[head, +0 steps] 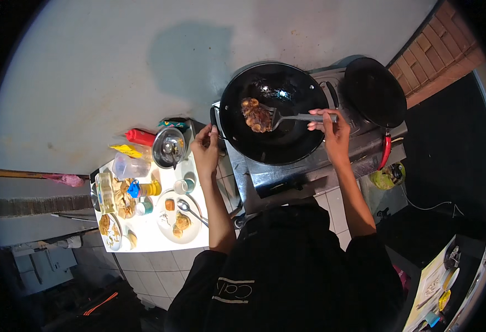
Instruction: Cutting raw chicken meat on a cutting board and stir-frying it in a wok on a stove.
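A black wok (280, 149) with two loop handles sits on a metal gas stove (267, 176). My left hand (206, 143) pinches the wok's left handle (214, 117) between thumb and fingers. In my right hand (330, 126) is the handle of a metal spatula (288, 118). Its slotted blade lies against a browned clump of fried food (255, 116) in the left half of the wok. Dark, shiny oil or residue coats the wok's inside. Where the blade's tip meets the food, its edge is hidden.
Right of the wok is a black frying pan (375, 91) with a red handle (386, 151). On the white table (172, 247) at left stand a steel bowl (169, 147), a red squeeze bottle (140, 137), jars and a plate (164, 230) with food and a spoon. A wall (101, 83) rises behind the stove.
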Tool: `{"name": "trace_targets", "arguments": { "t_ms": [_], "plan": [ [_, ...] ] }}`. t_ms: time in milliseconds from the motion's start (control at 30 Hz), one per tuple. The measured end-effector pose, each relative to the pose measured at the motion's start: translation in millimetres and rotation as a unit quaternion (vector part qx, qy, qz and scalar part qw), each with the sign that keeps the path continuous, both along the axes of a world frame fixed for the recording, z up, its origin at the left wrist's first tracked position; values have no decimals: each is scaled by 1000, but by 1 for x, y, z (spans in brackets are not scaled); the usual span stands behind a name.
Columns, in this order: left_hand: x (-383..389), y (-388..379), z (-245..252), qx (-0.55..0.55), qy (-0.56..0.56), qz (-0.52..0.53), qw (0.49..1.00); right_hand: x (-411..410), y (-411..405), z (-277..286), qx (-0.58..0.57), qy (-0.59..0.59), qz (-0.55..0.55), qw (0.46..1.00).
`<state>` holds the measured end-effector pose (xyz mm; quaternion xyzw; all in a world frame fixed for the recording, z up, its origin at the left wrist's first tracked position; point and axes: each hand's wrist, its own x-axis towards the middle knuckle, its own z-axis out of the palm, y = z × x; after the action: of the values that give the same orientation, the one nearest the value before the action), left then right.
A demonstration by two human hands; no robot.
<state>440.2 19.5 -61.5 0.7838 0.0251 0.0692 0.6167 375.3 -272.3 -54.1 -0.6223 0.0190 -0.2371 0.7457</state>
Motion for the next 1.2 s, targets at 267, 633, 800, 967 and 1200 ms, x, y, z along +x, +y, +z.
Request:
{"name": "trace_targets", "arguments": {
  "t_ms": [267, 633, 800, 967, 1200],
  "plan": [
    [1, 1, -2, -21, -6, -6, 1000, -25, -10, 0, 4, 27, -12, 1000],
    [6, 6, -7, -18, -6, -3, 1000, -53, -19, -30, 46, 19, -55, 997],
    [4, 2, -1, 0, -15, 0, 1000, -60, -28, -28, 35, 26, -84, 996],
    [8, 5, -8, -13, -15, 2, 1000, -69, -37, -28, 27, 36, -105, 993],
    [11, 10, -15, -1, -16, 1, 1000, -72, -40, -29, 27, 47, -90, 994]
  ]
}}
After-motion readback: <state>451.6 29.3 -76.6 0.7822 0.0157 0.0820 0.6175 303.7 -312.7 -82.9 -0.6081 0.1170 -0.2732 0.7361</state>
